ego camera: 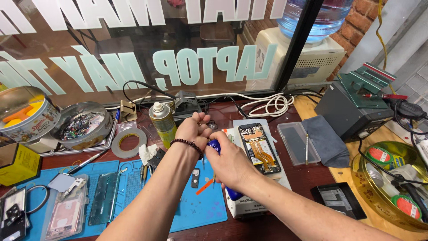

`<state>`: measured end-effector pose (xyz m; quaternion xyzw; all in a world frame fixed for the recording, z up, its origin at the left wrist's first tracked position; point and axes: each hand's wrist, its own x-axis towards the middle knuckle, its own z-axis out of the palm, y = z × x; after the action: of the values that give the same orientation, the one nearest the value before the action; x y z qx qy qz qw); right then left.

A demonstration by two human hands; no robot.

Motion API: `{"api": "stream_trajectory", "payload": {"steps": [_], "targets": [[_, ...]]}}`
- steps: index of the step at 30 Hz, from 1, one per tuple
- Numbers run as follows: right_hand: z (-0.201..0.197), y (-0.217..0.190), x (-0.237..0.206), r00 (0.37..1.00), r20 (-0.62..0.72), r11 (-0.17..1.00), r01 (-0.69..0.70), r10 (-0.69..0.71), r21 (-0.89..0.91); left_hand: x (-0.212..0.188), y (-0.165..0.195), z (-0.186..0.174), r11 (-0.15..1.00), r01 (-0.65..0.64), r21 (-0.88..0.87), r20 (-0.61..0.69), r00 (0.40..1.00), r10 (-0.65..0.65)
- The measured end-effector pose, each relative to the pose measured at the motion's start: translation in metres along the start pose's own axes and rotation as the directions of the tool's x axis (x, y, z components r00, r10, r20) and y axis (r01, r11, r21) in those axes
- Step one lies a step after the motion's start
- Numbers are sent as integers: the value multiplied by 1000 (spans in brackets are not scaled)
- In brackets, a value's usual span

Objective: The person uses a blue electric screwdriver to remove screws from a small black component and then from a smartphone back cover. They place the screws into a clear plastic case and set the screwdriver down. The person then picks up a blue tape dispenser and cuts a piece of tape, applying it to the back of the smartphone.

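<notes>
My right hand [229, 163] is closed around a blue tool [232, 194], whose ends stick out above and below the fist. My left hand [192, 128], with a dark bead bracelet on the wrist, is raised just above it with fingers curled together; nothing shows plainly in them. Both hands hover over the blue work mat [196, 209]. Just to the right lies an opened phone [258, 148] with orange flex cables, resting on a white box [249, 206]. A small dark part [195, 177] and an orange pick [204, 186] lie on the mat under the hands.
A spray can [162, 122], a tape roll [128, 142] and two round tins [82, 125] stand at the back left. Phone parts [67, 209] lie on the mat's left. A clear tray [296, 143], a grey cloth [325, 140], a dark equipment box [352, 109] and a yellow bowl [370, 192] are at the right.
</notes>
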<state>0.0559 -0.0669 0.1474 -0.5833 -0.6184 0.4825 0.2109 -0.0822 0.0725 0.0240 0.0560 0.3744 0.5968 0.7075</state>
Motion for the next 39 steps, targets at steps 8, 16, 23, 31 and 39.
{"api": "stream_trajectory", "payload": {"steps": [8,16,23,31,39], "targets": [[34,-5,8,988,47,975,-150,144,166,-10,19,-25,991,125,-40,-87,988,-129],[62,-9,18,989,-41,989,-145,144,-2,16,11,-44,990,119,70,-194,976,-104],[82,14,36,973,-105,976,-197,206,88,-9,25,-54,882,316,348,-25,944,-329],[92,20,33,980,-44,978,-188,193,93,-18,42,-74,860,241,449,-15,965,-263],[68,6,22,951,142,919,-303,274,254,-2,87,-201,9,97,995,-93,920,382]]}}
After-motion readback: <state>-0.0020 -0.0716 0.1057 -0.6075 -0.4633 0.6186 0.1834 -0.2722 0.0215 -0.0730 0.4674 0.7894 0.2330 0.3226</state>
